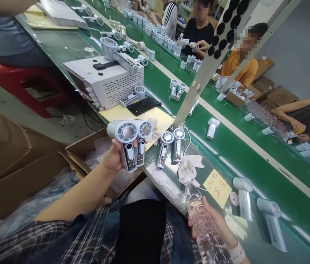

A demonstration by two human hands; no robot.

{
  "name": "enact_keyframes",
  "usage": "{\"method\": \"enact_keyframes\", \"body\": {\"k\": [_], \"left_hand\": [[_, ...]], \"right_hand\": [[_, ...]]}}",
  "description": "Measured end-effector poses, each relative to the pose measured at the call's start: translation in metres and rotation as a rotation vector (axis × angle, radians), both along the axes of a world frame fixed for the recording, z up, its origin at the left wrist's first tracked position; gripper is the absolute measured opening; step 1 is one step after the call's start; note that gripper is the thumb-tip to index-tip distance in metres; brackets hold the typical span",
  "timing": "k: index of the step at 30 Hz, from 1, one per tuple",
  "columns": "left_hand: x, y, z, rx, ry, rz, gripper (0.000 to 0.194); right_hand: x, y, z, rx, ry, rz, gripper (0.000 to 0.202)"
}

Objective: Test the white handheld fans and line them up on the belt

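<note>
My left hand (113,157) is closed around two light-blue handheld fans (127,132), their round heads up and their handles showing dark open strips with circuit parts. In my right hand (219,223) is a clear plastic bottle (203,223), tilted with its neck away from me. The bottle's neck meets a crumpled white tissue (189,168) on the table; whether it presses on it I cannot tell. Two more fans (167,138) lie side by side between my hands. A yellow note (217,187) with red handwriting is right of the tissue.
A white vented box (122,86) carries another fan, with a black phone (142,106) beside it. A slanted metal post (199,77) rises ahead of me. Beyond it runs a green conveyor belt (226,154) with scattered fans. Co-workers (201,33) sit opposite. Cardboard boxes (20,161) stand at left.
</note>
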State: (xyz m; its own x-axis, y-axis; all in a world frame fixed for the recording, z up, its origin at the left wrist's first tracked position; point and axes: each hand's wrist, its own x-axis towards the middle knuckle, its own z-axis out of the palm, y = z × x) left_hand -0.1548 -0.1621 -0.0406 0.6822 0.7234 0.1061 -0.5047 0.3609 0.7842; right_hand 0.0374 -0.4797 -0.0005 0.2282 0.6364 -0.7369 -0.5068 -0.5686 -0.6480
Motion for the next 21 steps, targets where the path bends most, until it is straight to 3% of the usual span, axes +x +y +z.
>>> {"method": "enact_keyframes", "body": {"k": [3, 7, 11, 14, 16, 18, 21], "left_hand": [[-0.001, 0.005, -0.003, -0.026, -0.020, 0.023, 0.070], [-0.011, 0.016, -0.010, -0.020, -0.051, 0.047, 0.069], [-0.030, 0.022, -0.011, -0.011, -0.070, 0.139, 0.067], [-0.047, 0.020, -0.005, 0.001, -0.064, 0.214, 0.064], [-0.058, 0.016, 0.001, 0.000, -0.049, 0.259, 0.062], [-0.070, 0.012, 0.005, -0.021, -0.023, 0.293, 0.061], [-0.086, 0.009, 0.005, -0.063, 0.053, 0.339, 0.061]], "right_hand": [[0.011, 0.007, 0.009, -0.046, 0.002, -0.024, 0.059], [0.040, 0.054, 0.032, 0.169, -0.493, 0.016, 0.061], [0.056, 0.150, 0.062, 0.446, -0.989, 0.079, 0.063], [0.056, 0.241, 0.073, 0.573, -1.162, 0.057, 0.074], [0.053, 0.299, 0.069, 0.621, -1.201, 0.063, 0.083], [0.049, 0.348, 0.058, 0.567, -1.230, 0.005, 0.079], [0.046, 0.398, 0.032, 0.541, -1.227, -0.015, 0.077]]}}
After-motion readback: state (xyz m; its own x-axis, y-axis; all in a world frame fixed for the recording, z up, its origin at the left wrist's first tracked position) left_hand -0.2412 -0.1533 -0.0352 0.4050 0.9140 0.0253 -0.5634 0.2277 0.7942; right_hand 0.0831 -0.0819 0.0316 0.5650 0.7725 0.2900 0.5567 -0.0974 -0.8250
